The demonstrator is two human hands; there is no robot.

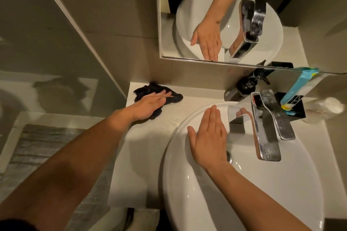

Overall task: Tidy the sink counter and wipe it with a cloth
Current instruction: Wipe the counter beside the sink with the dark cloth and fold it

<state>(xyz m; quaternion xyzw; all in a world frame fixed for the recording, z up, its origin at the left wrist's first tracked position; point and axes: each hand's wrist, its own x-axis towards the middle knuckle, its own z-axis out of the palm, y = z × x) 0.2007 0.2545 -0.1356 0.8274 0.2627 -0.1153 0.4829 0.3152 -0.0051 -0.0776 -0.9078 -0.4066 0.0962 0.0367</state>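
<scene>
The dark cloth [159,95] lies crumpled at the back left corner of the white sink counter [142,148]. The counter surface near the cloth looks wet.

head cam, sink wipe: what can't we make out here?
- Counter under the dark cloth: hidden by cloth and left hand.
- Sink drain: mostly covered by right hand.
- Pump bottle label: dark, too small to read.
- White object at right: blurred, unidentifiable.
- Sink basin: near rim cut off by bottom edge.
</scene>
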